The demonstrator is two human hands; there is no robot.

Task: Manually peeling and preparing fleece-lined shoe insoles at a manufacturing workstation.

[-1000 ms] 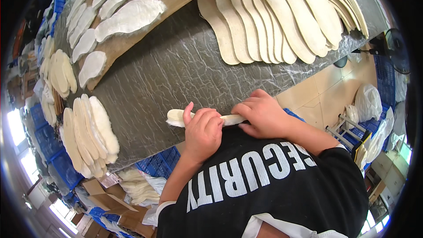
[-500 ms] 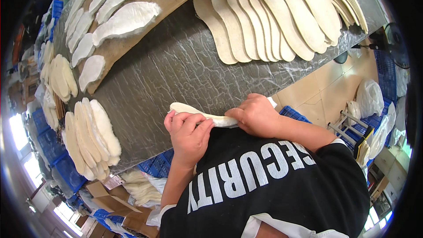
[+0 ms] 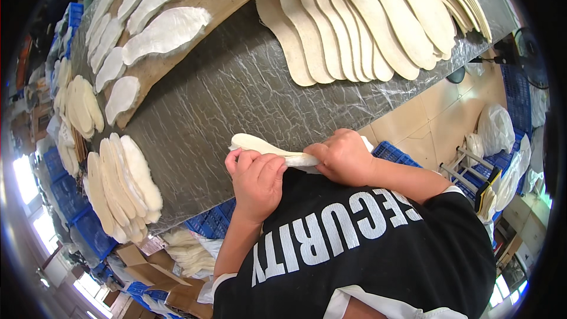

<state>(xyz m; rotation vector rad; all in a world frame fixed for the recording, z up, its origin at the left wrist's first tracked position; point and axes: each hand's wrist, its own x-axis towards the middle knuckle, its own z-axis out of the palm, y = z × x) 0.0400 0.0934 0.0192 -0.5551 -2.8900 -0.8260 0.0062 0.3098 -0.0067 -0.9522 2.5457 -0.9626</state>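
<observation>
A cream insole with a white fluffy underside (image 3: pixel 255 143) is held between my two hands, close to my body at the table's near edge. My left hand (image 3: pixel 255 180) pinches its left part, thumb and fingers closed along the near side. Around the right part my right hand (image 3: pixel 344 156) is closed, thumb pressed on the edge; a bit of white fluff sticks out beyond the fist. Between the hands the insole looks twisted, its left end turned with the flat cream face up. My fingers hide much of its underside.
A fanned row of cream insoles (image 3: pixel 378 23) lies along the table's far side. White fluffy pieces (image 3: pixel 168 32) rest on a brown board (image 3: pixel 227 0) at far left. More insoles (image 3: pixel 121 183) are stacked at the left edge. Blue crates (image 3: pixel 397 153) stand below the dark plastic-covered table (image 3: pixel 195 124).
The insole's left end has tilted so that more of its cream face shows. My left hand has shifted slightly right; my right hand keeps its grip.
</observation>
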